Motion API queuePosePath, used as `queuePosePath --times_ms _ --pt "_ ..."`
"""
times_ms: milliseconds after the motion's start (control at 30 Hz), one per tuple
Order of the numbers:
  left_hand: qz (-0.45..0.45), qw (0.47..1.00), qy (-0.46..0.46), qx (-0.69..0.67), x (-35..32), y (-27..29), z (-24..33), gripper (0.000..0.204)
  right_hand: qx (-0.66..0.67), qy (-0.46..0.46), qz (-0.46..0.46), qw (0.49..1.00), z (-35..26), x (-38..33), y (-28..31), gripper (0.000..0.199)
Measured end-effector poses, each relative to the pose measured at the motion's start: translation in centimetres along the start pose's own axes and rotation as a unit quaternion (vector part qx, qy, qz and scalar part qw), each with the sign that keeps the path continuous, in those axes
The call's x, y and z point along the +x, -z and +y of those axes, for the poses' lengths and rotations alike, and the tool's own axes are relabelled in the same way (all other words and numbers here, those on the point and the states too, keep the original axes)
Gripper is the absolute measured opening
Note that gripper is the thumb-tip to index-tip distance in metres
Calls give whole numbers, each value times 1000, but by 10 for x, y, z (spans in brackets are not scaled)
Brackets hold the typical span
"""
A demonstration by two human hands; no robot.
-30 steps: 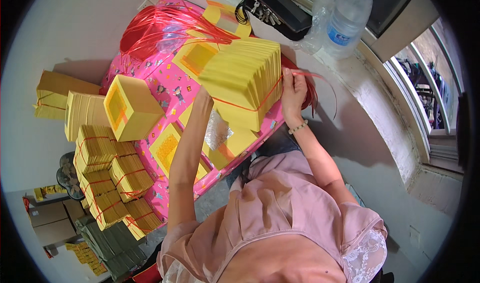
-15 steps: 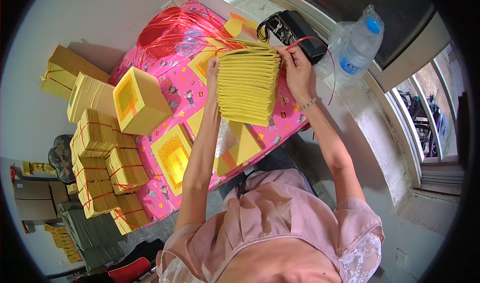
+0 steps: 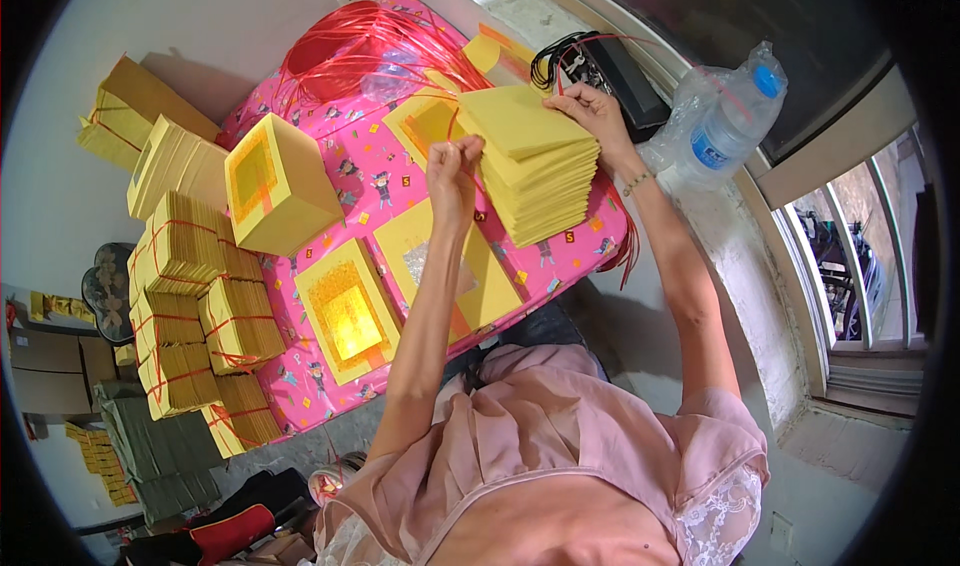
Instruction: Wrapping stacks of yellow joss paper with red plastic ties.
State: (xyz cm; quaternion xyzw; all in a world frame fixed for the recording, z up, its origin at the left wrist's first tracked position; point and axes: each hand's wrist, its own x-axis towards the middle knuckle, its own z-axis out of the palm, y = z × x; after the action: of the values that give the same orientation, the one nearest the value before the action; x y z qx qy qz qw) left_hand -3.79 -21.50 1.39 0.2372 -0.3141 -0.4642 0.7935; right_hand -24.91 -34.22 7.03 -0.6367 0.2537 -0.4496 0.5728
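A thick stack of yellow paper sheets [image 3: 540,181] stands on the pink patterned table cover [image 3: 340,201], its top face showing. At its left edge is my left hand [image 3: 453,171], fingers closed in a pinch on a thin red plastic string [image 3: 451,126]. My right hand [image 3: 596,121] is at the stack's far right corner, thumb and fingers closed on the red string too. From there a loose length of it seems to arc toward the window side. What runs under the stack is hidden.
Left stand several bundles of yellow paper [image 3: 180,316] tied with red string and a yellow box-shaped block [image 3: 300,186]. Gold-printed sheets [image 3: 345,311] lie nearer. A red string coil [image 3: 345,51] sits at the back. On the sill are a black case [image 3: 625,81] and a water bottle [image 3: 725,141].
The stack has tipped from showing its layered edges to showing its top sheet, and sits further right. My left hand has come off its side and now pinches the string.
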Motion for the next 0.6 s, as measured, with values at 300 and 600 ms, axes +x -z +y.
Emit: queuePosePath --times_ms 300,600 --pt "55 998 2 42 -100 -33 -15 14 -19 -107 -131 985 -17 -12 7 12" --pt "99 950 -84 285 -115 -53 1 7 -31 -108 -143 983 -12 -16 -2 12"
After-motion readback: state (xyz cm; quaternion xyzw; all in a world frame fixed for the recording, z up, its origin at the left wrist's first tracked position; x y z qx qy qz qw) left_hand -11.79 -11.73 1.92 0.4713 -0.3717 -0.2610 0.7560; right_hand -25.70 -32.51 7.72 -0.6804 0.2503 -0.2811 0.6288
